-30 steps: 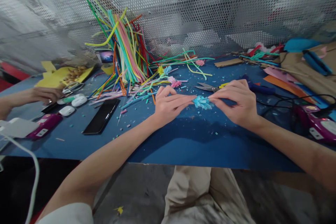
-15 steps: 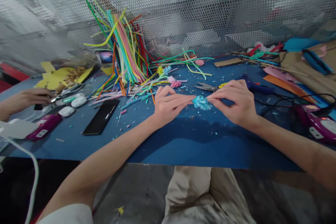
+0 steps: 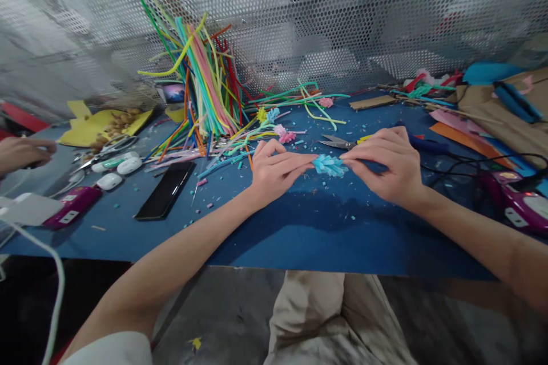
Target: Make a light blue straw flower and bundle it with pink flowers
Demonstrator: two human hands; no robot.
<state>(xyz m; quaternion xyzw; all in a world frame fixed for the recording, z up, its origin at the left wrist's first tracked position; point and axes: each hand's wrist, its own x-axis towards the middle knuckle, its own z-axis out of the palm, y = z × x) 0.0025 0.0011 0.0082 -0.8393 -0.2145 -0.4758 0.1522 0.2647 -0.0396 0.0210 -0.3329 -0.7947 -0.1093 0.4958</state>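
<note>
Between my hands, above the blue tabletop, is a light blue fringed paper flower with many narrow strips. My left hand pinches its left end between thumb and fingers. At its right end, the thumb and fingertips of my right hand are pressed together on the strips. Behind my right hand lie scissors with the blades apart, their handles mostly hidden. Small pink flowers and pieces of pipe cleaner lie beyond my left hand.
A tall bundle of colourful pipe cleaners stands at the back left. A black phone lies left of my forearm. Another person's hand is at the far left. Purple power strips and cables lie at right, near coloured paper sheets.
My right hand has shifted slightly to the right along the blue flower, and its strips look more spread. The other person's hand has moved left, away from the scissors there.
</note>
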